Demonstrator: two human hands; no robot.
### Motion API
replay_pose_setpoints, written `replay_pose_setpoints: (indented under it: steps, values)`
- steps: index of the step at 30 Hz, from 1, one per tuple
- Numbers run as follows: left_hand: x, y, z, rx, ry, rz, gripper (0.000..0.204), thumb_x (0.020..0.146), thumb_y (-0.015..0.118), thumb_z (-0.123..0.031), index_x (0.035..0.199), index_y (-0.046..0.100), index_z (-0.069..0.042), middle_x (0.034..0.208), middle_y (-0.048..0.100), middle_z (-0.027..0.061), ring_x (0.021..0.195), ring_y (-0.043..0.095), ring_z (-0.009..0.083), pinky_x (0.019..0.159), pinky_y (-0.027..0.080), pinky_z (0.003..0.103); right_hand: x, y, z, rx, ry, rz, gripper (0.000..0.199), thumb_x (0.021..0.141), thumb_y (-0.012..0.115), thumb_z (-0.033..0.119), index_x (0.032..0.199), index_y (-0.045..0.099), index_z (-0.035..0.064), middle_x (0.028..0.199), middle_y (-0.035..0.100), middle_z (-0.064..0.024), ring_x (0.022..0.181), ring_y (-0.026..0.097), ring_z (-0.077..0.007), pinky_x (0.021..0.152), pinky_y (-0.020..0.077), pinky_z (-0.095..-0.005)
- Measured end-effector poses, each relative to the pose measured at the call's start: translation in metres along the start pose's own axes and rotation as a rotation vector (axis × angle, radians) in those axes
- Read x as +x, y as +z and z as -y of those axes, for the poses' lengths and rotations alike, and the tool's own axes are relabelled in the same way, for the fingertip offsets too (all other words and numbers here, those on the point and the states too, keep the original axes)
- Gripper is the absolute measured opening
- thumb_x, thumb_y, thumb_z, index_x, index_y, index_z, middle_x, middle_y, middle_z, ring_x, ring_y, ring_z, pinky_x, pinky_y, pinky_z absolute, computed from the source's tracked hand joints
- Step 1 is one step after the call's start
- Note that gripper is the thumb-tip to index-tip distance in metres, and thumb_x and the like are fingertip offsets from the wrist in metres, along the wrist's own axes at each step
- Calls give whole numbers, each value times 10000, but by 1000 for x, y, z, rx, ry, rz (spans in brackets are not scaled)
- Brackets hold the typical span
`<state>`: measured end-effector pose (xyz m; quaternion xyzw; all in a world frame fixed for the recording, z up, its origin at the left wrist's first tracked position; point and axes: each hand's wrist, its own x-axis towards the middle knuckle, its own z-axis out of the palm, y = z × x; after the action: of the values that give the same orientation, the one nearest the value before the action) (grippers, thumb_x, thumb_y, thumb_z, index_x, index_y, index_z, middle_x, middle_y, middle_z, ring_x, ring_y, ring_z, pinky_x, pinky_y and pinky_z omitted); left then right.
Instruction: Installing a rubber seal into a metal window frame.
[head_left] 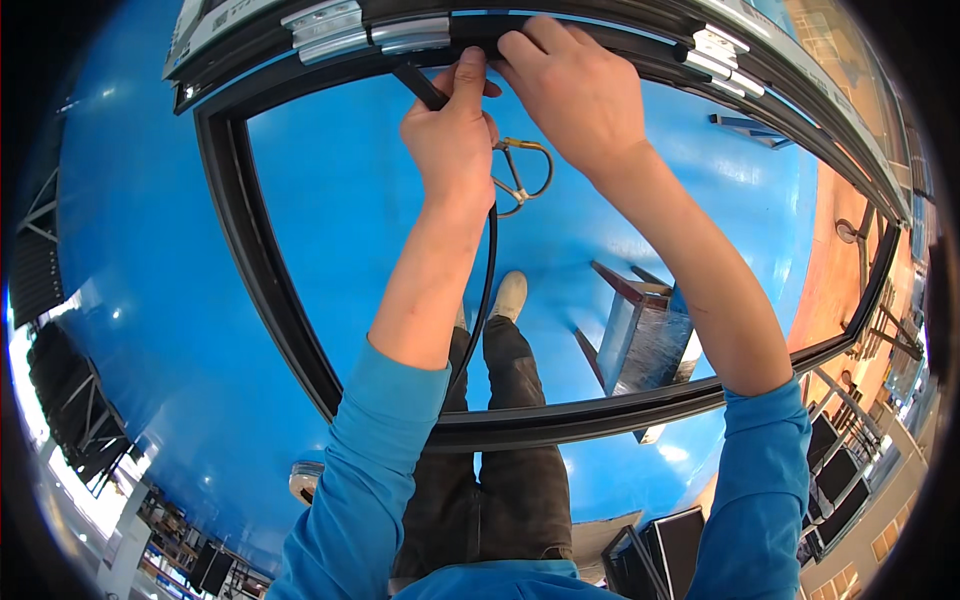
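Note:
A black rubber strip point(491, 270) is gripped in my left hand point(449, 135), its thick end point(420, 86) poking out left of the thumb. From that hand the strip hangs in a long curve toward the near side of a large black frame point(270, 255). My left thumb points up at the frame's far bar. Just to the right, my right hand point(580, 95) bends its fingers against that same bar; the fingertips are partly hidden, so what they pinch cannot be made out. Silver metal hinges point(410, 35) sit on the far bar left of my hands, with another silver hinge point(722, 60) to the right.
Through the frame opening show a blue floor point(350, 200), a metal hoop-shaped stand point(522, 178) and a small stool-like stand point(648, 335) wrapped in clear film. Below the near bar are my legs. A roll of tape point(305, 480) lies left of my left arm.

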<state>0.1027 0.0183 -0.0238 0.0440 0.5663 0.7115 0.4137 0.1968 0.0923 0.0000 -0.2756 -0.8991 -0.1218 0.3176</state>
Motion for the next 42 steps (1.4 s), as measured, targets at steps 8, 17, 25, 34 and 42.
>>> replay_pose_setpoints:
  steps: [8, 17, 25, 34, 42]
  values:
    - [5, 9, -4, 93, 26, -9, 237, 987, 722, -228, 889, 691, -14, 746, 643, 50, 494, 412, 68, 457, 293, 218, -9, 9, -8, -14, 81, 143, 107, 789, 741, 178, 869, 676, 151, 821, 638, -15, 723, 654, -178, 543, 507, -307]
    - [12, 9, -7, 157, 27, -8, 260, 982, 741, -256, 895, 680, -18, 747, 622, 50, 486, 399, 65, 501, 318, 233, -6, 12, -8, 26, 131, 125, 105, 773, 746, 161, 857, 685, 145, 811, 637, -19, 731, 659, -180, 537, 506, -301]
    - [18, 3, -9, 248, 115, 85, 225, 987, 720, -210, 843, 666, -45, 684, 586, 24, 520, 425, 58, 466, 286, 202, -6, 17, -13, -71, -11, -85, 128, 860, 749, 234, 853, 643, 162, 779, 556, 36, 651, 582, -131, 520, 447, -275]
    - [20, 4, -12, 245, 115, 57, 198, 971, 737, -175, 841, 687, -35, 669, 581, 20, 532, 431, 58, 475, 292, 198, 4, 14, -5, -158, 3, -107, 145, 846, 759, 240, 924, 661, 169, 799, 539, 37, 634, 580, -120, 500, 438, -274]
    - [22, 3, -12, 239, 40, -13, 151, 955, 753, -153, 874, 715, -31, 684, 598, 21, 544, 430, 60, 484, 305, 204, -4, 27, -7, -175, 153, 69, 190, 835, 767, 256, 989, 686, 179, 795, 509, 39, 630, 588, -115, 488, 431, -261]
